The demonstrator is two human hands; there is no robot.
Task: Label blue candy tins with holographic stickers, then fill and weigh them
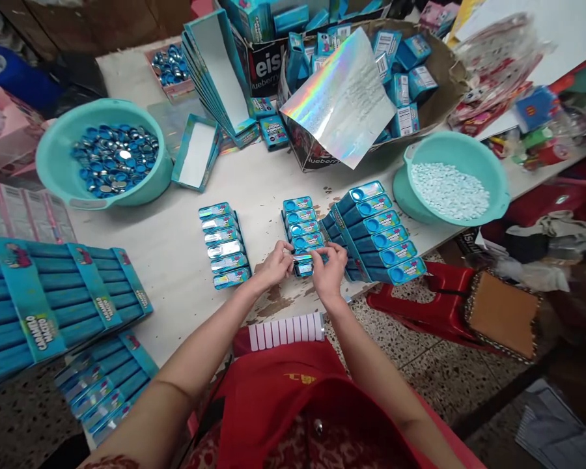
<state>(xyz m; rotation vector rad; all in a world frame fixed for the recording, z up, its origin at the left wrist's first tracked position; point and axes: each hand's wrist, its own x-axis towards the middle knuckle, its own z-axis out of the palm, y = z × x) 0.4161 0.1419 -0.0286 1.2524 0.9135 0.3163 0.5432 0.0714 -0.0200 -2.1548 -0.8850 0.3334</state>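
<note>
We are pinching a thin shiny strip [303, 258] between our fingertips, the left hand [277, 263] gripping its left end, the right hand [329, 266] its right; its long axis is running crosswise over the near end of the middle row of blue boxes [300, 216], neither hand sitting clearly nearer

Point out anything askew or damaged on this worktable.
A shiny sheet lies slanted across the open carton, partly covering its blue boxes. The white tabletop looks worn: brown patches show near the left hand.
</note>
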